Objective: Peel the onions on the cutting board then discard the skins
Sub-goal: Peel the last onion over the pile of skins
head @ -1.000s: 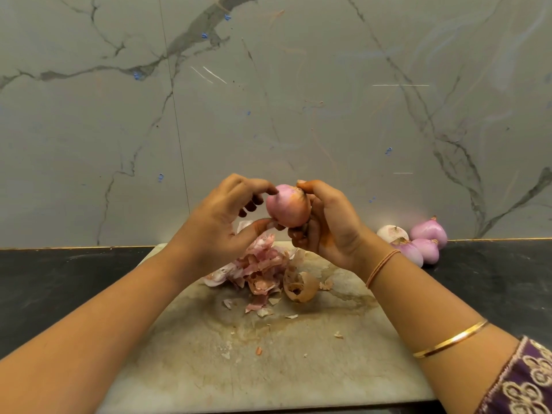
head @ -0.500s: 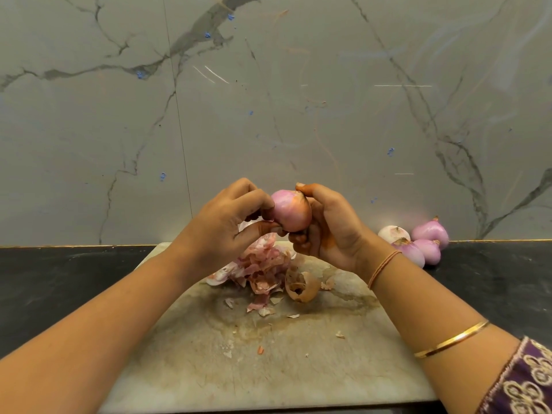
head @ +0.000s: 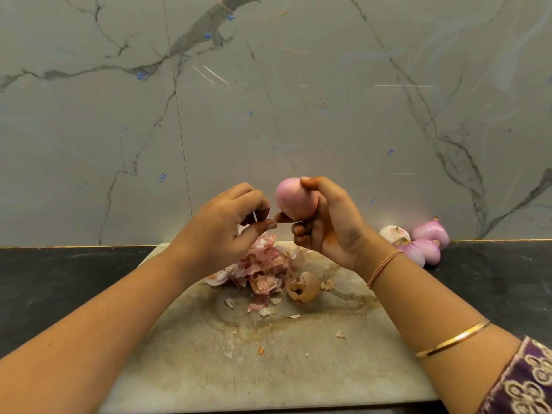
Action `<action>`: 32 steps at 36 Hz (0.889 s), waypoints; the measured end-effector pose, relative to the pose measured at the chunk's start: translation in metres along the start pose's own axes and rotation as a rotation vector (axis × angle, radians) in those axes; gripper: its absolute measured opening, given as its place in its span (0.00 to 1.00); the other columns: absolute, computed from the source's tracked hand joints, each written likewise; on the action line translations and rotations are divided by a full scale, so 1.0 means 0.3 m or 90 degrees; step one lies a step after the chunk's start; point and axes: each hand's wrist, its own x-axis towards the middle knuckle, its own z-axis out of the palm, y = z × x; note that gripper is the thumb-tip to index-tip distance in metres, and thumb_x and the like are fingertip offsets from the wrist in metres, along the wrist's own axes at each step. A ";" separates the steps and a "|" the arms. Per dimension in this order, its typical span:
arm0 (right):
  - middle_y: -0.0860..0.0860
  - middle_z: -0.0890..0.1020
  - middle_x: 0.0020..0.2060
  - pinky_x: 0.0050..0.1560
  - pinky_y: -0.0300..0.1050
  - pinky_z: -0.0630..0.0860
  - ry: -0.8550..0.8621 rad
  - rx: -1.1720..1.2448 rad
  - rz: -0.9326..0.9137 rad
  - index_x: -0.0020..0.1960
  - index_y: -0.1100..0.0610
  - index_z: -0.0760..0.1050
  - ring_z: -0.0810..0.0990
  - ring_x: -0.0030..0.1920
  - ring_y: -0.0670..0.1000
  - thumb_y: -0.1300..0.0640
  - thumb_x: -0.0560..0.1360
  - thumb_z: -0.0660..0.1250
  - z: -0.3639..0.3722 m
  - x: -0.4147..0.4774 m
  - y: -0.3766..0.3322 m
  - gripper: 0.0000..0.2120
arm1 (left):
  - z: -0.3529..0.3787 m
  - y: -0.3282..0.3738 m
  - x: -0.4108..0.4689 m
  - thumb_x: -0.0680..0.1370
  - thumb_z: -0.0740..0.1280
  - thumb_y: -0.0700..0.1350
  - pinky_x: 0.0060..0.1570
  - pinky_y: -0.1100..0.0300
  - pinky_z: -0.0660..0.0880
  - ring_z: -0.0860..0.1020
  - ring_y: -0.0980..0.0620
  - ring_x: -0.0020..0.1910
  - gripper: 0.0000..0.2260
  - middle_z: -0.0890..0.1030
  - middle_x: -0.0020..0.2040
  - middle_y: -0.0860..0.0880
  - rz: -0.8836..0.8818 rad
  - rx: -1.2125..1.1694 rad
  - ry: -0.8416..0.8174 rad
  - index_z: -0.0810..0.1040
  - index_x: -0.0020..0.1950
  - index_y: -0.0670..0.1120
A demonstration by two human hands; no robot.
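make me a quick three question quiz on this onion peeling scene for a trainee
1. True or false: the pile of onion skins lies on the black counter.
2. Where do the other onions sit? A, on the cutting board; B, on the counter by the wall, right of the board; C, in a bowl.
3. Fill in: the ___ hand holds the pink onion above the board.
Key: 1 false, it lies on the cutting board. 2 B. 3 right hand; the left hand pinches what looks like a sliver of skin.
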 end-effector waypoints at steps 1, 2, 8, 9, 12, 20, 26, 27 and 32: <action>0.57 0.81 0.37 0.27 0.37 0.69 0.001 0.010 0.004 0.57 0.62 0.74 0.69 0.29 0.47 0.44 0.78 0.56 -0.003 0.000 -0.002 0.22 | 0.000 0.000 -0.002 0.74 0.66 0.47 0.37 0.58 0.72 0.72 0.57 0.40 0.04 0.71 0.41 0.59 -0.003 0.004 -0.011 0.72 0.44 0.49; 0.57 0.82 0.36 0.27 0.38 0.68 0.003 0.019 0.009 0.57 0.62 0.74 0.69 0.28 0.48 0.42 0.78 0.56 -0.006 0.000 -0.004 0.24 | 0.000 0.000 -0.004 0.74 0.66 0.47 0.37 0.58 0.72 0.72 0.57 0.41 0.04 0.72 0.40 0.58 -0.005 0.010 -0.021 0.73 0.44 0.48; 0.60 0.82 0.38 0.27 0.38 0.69 -0.008 0.012 0.031 0.59 0.63 0.74 0.69 0.28 0.48 0.39 0.78 0.54 -0.006 -0.003 -0.001 0.29 | 0.002 0.009 -0.005 0.74 0.70 0.41 0.40 0.64 0.75 0.73 0.59 0.46 0.13 0.73 0.44 0.60 -0.064 0.007 -0.019 0.70 0.52 0.54; 0.59 0.82 0.37 0.27 0.38 0.69 -0.009 0.012 0.034 0.60 0.64 0.73 0.70 0.28 0.48 0.39 0.78 0.54 -0.005 -0.002 0.001 0.29 | 0.003 0.008 -0.006 0.74 0.71 0.43 0.41 0.65 0.74 0.73 0.60 0.47 0.15 0.72 0.45 0.61 -0.069 0.002 -0.010 0.69 0.54 0.55; 0.56 0.80 0.36 0.30 0.38 0.73 -0.008 0.021 0.032 0.63 0.63 0.72 0.73 0.31 0.48 0.42 0.78 0.59 -0.003 -0.001 0.008 0.26 | 0.002 0.007 -0.004 0.71 0.69 0.55 0.43 0.68 0.73 0.72 0.61 0.49 0.20 0.71 0.49 0.59 -0.069 -0.002 0.027 0.67 0.59 0.56; 0.57 0.75 0.52 0.38 0.39 0.71 -0.064 -0.117 -0.030 0.65 0.57 0.71 0.72 0.43 0.51 0.57 0.78 0.63 -0.002 0.004 0.022 0.16 | -0.004 -0.006 0.003 0.71 0.74 0.46 0.50 0.65 0.74 0.73 0.56 0.53 0.21 0.71 0.57 0.55 -0.036 0.026 0.027 0.73 0.61 0.46; 0.54 0.75 0.52 0.43 0.42 0.71 -0.065 -0.219 -0.134 0.62 0.53 0.71 0.73 0.44 0.50 0.63 0.76 0.66 -0.001 0.006 0.018 0.16 | -0.006 -0.005 0.005 0.70 0.75 0.43 0.51 0.61 0.75 0.75 0.51 0.54 0.21 0.74 0.57 0.54 -0.036 0.016 0.026 0.73 0.60 0.44; 0.53 0.75 0.53 0.44 0.43 0.72 -0.061 -0.237 -0.149 0.62 0.52 0.71 0.74 0.45 0.50 0.63 0.76 0.67 -0.001 0.007 0.019 0.17 | -0.006 -0.003 0.007 0.70 0.76 0.43 0.51 0.62 0.74 0.75 0.51 0.54 0.21 0.73 0.56 0.54 -0.041 0.016 0.032 0.73 0.60 0.44; 0.53 0.75 0.57 0.45 0.41 0.73 -0.055 -0.276 -0.188 0.66 0.52 0.68 0.76 0.49 0.50 0.61 0.75 0.69 -0.001 0.010 0.026 0.22 | -0.003 -0.001 0.009 0.69 0.76 0.42 0.50 0.65 0.73 0.74 0.52 0.53 0.21 0.73 0.55 0.53 -0.048 0.026 0.032 0.73 0.59 0.42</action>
